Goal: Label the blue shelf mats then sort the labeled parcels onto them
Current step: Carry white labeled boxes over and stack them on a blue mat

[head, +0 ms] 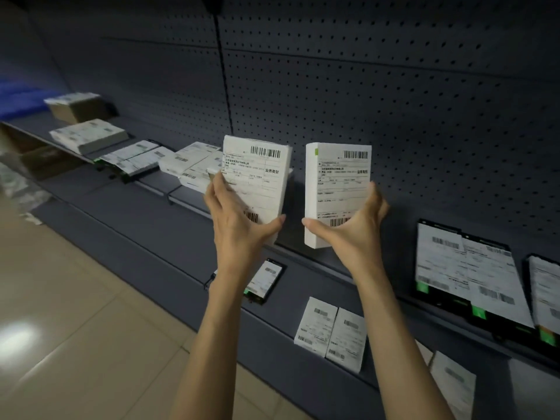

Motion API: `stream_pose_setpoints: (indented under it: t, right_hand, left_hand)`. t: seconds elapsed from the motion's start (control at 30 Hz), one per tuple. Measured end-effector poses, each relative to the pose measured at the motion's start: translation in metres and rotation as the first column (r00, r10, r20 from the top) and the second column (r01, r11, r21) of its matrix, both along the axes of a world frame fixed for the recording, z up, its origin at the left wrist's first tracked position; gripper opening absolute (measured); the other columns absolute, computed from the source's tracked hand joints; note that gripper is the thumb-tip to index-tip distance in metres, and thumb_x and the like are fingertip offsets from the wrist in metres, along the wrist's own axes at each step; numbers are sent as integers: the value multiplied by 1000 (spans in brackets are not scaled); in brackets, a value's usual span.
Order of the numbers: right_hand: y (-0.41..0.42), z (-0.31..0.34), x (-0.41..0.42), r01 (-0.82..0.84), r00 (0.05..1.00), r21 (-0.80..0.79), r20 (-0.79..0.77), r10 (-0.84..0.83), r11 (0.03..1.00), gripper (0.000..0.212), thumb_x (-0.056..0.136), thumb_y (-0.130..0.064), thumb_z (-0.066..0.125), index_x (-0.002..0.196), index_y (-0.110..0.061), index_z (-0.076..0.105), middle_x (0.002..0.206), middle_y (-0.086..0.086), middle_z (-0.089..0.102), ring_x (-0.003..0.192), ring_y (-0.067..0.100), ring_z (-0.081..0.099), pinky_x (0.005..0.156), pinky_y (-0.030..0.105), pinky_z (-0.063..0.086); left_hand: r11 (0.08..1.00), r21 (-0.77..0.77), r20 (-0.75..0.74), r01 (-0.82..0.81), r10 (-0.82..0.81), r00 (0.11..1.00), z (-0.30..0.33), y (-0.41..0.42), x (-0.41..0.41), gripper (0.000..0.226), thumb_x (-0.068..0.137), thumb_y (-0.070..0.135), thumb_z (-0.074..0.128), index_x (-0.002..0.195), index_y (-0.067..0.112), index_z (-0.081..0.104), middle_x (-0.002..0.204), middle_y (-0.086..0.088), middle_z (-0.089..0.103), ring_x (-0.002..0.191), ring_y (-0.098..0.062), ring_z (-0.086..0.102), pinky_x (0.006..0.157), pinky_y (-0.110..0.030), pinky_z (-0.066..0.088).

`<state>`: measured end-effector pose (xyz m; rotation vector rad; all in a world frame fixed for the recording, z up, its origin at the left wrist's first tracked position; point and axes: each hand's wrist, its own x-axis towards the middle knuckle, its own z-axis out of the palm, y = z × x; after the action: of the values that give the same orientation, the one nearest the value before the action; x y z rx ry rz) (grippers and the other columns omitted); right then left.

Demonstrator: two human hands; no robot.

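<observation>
Head view, left hand: my left hand (239, 225) grips a white rectangular parcel with a printed barcode label (257, 180), thumb curled at its lower right edge, fingers wrapped round the left edge.
Head view, right hand: my right hand (354, 225) grips a second white rectangular parcel with a barcode label and a small green tab (338, 189), thumb at the lower left corner, fingers round the right edge.
Parcels in hand: both are held upright, labels facing me, side by side but apart, raised in front of the dark grey perforated back panel (394, 101).
Upper shelf: I see the dark grey metal shelf (157, 184) carrying a brown cardboard box with a white label (77, 107), a flat white labelled box (88, 135) and more labelled white parcels (194, 165) in a row.
Lower shelf, right: black flat packages with white labels and green stickers (466, 268) lean near the back panel.
Lower shelf, front: two small white labelled parcels (331, 331) lie touching each other; a small black labelled package (263, 281) sits behind my left forearm.
Blue mat: a blurred blue patch (18, 98) shows at far left; I cannot tell what it is.
Floor: beige glossy tiles (60, 313).
</observation>
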<state>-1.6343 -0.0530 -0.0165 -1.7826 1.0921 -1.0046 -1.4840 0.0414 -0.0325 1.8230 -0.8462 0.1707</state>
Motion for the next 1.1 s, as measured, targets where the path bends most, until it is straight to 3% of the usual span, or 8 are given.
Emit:
stream_pose_setpoints:
  t: [0.1, 0.17, 0.37, 0.53, 0.63, 0.77, 0.97, 1.1]
  right_hand:
    - [25, 5, 38, -116, 993, -26, -3, 116, 993, 127, 57, -24, 94, 152, -19, 10, 143, -1, 22, 133, 13, 29, 102, 23, 32]
    - [43, 10, 70, -183, 983, -50, 1, 183, 982, 127, 56, -24, 94, 152, -19, 11, 141, -2, 23, 133, 12, 30, 104, 24, 34]
    - [116, 14, 197, -364, 930, -53, 36, 366, 930, 129, 57, -28, 92, 151, -31, 4, 145, -3, 26, 138, 15, 27, 114, 43, 34]
    - [188, 13, 318, -496, 863, -52, 79, 499, 867, 130, 59, -26, 92, 154, -26, 3, 150, -4, 24, 140, 14, 23, 114, 38, 30]
    - [233, 10, 387, -578, 807, -37, 118, 578, 815, 131, 59, -28, 91, 154, -29, 1, 150, -7, 24, 138, 12, 25, 110, 31, 29]
    - [289, 0, 467, -647, 753, -32, 128, 645, 762, 132, 56, -34, 90, 153, -32, 2, 154, -7, 25, 141, 12, 26, 116, 43, 31]
    - [342, -14, 572, -741, 668, -6, 98, 737, 672, 133, 59, -27, 91, 154, -31, -1, 153, -7, 20, 140, 10, 22, 111, 31, 27]
    - [355, -22, 648, -768, 638, -8, 65, 767, 640, 132, 59, -29, 90, 154, -30, -1, 152, -7, 20, 137, 6, 21, 107, 28, 27]
  left_hand:
    - [996, -33, -2, -87, 87, 996, 1, 33, 32, 123, 56, 40, 87, 149, 15, 12, 146, -4, 19, 131, -10, 27, 98, -25, 31]
    - [986, -33, 8, -161, 162, 987, 2, 58, 59, 122, 56, 42, 86, 149, 16, 12, 146, -4, 20, 127, -5, 24, 96, -26, 32]
    - [935, -45, 26, -352, 353, 935, 2, 151, 167, 119, 52, 47, 79, 147, 12, 16, 143, -7, 23, 132, -15, 26, 103, -24, 30]
    - [880, -30, 55, -474, 474, 879, 1, 241, 271, 118, 52, 43, 81, 146, 13, 18, 142, -7, 24, 127, -9, 26, 103, -27, 34]
    - [829, 24, 82, -558, 555, 828, -1, 298, 323, 121, 52, 40, 86, 147, 16, 15, 143, -6, 23, 130, -18, 30, 103, -39, 42]
    - [775, 89, 87, -625, 619, 780, -10, 363, 384, 127, 51, 40, 87, 149, 16, 10, 143, -7, 24, 133, -23, 30, 106, -44, 40]
    - [728, 96, 40, -679, 678, 734, -31, 425, 470, 130, 51, 35, 89, 151, 11, 9, 143, -9, 25, 133, -20, 26, 109, -33, 31]
    - [692, 89, 47, -716, 716, 697, -37, 442, 537, 123, 50, 31, 90, 148, 10, 18, 141, -9, 29, 129, -16, 25, 101, -22, 27]
